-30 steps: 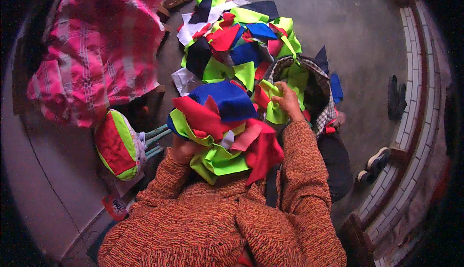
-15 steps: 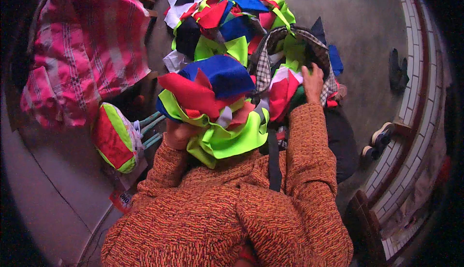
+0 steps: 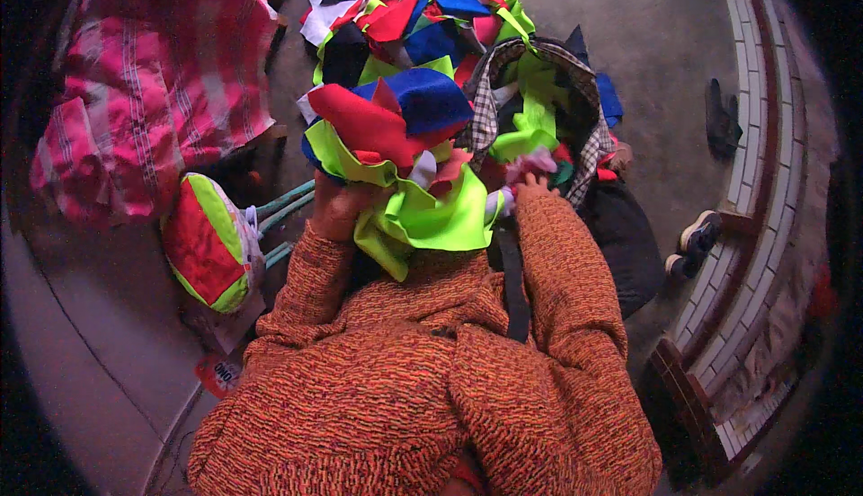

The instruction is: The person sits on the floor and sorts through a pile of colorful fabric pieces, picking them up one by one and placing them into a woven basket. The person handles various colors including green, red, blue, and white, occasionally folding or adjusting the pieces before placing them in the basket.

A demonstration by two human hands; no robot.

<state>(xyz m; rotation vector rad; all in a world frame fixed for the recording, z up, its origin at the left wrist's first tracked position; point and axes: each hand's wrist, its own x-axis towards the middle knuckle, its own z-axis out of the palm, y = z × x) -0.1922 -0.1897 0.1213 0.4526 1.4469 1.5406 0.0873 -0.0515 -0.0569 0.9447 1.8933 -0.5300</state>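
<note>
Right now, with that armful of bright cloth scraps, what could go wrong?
The bundle of cloth scraps is loosely bunched above the left hand, so pieces might slide off onto the floor. The right hand is half hidden among scraps at the checked bag, so it could snag or tip the bag's soft rim.

Orange-red speckled knit sweater (image 3: 431, 388), long sleeves, dark strap (image 3: 514, 289) across chest

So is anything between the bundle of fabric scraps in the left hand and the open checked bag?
Nothing visible. The left hand holds the fabric bundle right beside the checked bag, whose mouth is open; the right hand is at its near rim.
</note>
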